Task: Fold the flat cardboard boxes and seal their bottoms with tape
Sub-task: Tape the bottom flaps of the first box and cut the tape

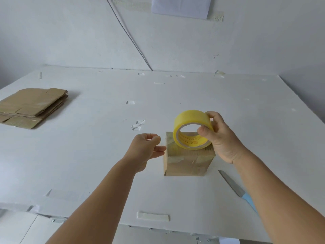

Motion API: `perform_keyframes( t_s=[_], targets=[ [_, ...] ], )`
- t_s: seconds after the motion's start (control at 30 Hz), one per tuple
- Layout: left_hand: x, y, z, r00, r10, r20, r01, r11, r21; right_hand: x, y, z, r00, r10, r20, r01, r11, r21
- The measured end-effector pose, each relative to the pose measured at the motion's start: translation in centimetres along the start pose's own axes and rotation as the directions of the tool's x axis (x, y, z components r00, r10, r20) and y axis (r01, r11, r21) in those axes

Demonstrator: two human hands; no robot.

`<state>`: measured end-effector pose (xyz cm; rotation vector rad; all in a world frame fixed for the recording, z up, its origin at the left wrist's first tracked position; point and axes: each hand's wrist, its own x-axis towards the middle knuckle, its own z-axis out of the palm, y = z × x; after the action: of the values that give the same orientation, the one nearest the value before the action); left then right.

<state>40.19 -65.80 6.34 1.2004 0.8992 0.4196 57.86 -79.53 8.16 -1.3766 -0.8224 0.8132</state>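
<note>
Pinching the yellow tape roll [192, 129] on edge above the folded box [189, 154], right hand [221, 138] holds it; left hand [146, 148], loosely curled and seemingly empty, hovers just beside the box's left edge.

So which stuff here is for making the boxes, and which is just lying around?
For the job: tape roll in the right hand, folded box, flat boxes, maybe the knife.

Just lying about: tape scraps on the table, paper on the wall.
</note>
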Motion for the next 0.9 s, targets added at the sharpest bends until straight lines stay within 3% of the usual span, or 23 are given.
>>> perform_keyframes(
  t_s=[0.27,0.43,0.9],
  targets=[
    [0.3,-1.2,-0.8,0.999,-0.02,0.032,0.025,0.986,-0.166,-1.0,1.4,-0.7,1.0,0.024,0.012,-0.025,0.998,0.052],
    [0.5,-0.5,-0.8,0.998,0.028,0.049,-0.022,0.993,-0.116,-0.9,1.8,-0.7,0.993,-0.055,-0.106,0.072,0.984,0.162],
    [1.4,-2.4,-1.6,0.995,-0.062,0.079,0.068,0.995,-0.071,-0.7,1.5,-0.8,1.0,-0.029,0.009,0.028,0.994,0.108]
  ],
)
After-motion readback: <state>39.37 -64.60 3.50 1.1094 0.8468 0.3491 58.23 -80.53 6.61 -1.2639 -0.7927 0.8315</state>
